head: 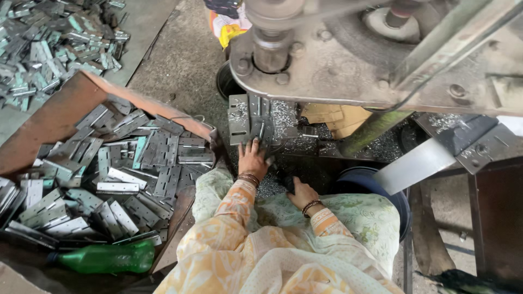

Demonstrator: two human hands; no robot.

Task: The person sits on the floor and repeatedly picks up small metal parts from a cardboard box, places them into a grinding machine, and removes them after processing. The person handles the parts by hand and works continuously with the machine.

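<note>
Resting low beside the lap, the right hand (301, 194) lies flat and holds nothing. Farther on, the left hand (253, 158) presses its spread fingers on a metal hinge plate (260, 129) under the press (338, 60). The plate looks stiff, light and sharp-edged, best gripped by its long sides. Room there is narrow; the tray of hinges (109, 169) gives more.
</note>
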